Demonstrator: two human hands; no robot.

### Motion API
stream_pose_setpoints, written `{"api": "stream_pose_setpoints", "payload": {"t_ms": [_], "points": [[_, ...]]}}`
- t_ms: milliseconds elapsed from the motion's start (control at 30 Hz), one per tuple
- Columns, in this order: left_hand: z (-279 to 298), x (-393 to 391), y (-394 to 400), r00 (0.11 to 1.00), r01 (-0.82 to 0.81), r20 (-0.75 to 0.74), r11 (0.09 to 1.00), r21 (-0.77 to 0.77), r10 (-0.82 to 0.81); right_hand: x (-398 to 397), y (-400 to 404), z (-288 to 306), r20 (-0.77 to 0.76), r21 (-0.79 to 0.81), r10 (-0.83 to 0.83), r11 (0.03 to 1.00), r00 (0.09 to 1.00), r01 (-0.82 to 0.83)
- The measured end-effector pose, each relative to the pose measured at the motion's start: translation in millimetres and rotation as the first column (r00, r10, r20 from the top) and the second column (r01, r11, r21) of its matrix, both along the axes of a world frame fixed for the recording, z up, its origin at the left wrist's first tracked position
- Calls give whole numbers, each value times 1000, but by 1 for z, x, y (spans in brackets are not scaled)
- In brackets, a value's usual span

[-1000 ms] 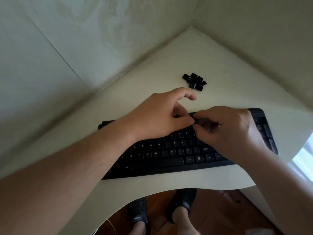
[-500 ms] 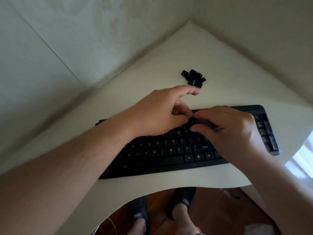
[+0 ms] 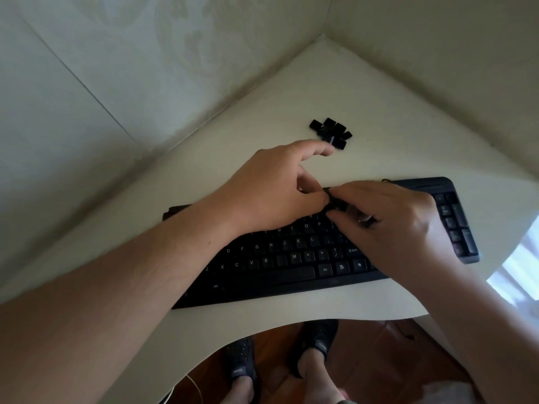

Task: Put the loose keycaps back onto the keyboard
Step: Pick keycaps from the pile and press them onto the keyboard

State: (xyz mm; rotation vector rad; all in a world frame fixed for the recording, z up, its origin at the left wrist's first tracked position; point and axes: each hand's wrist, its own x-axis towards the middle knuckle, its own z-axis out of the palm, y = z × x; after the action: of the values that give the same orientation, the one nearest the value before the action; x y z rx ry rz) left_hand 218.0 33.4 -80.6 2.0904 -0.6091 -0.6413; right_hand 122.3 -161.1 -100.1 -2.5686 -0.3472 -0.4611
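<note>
The black keyboard [image 3: 291, 266] lay on the cream desk [image 3: 379, 118], its long axis running from the desk's left edge toward the right edge, the right end angled a little farther from the person. Its number pad sat at the right end and the space bar faced the curved near edge.

Both hands met over the upper rows right of the letter block. The left hand [image 3: 271, 191] had its thumb and bent fingers pressed against a small black keycap [image 3: 335, 199], with the forefinger stretched out toward the far corner. The right hand [image 3: 388, 217] curled its fingertips onto the same keycap from the other side. Whether the keycap was seated, I could not tell.

The pile of loose keycaps [image 3: 331, 132] rested beyond the keyboard, toward the far corner, just past the left forefinger and apart from it.

Compared with half a second before, the hands sat in nearly the same spot, fingers drawn closer together over the keycap; the pile looked unchanged.

Two dark shoes [image 3: 318, 342] showed on the wooden floor below the near edge.
</note>
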Motion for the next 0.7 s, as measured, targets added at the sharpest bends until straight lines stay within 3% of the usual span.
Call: {"api": "stream_pose_setpoints", "payload": {"t_ms": [167,367,700], "points": [[-3,0,2,997,65,44,997,37,-66,5,-6,0,-31,-33,27,999,999,-28],[-17,9,10,961,51,260,983,176,-96,12,-18,-2,-287,-28,-34,999,957,27],[-24,7,-1,980,93,154,978,189,-123,14,-9,-6,-313,-67,2,997,950,-24]]}}
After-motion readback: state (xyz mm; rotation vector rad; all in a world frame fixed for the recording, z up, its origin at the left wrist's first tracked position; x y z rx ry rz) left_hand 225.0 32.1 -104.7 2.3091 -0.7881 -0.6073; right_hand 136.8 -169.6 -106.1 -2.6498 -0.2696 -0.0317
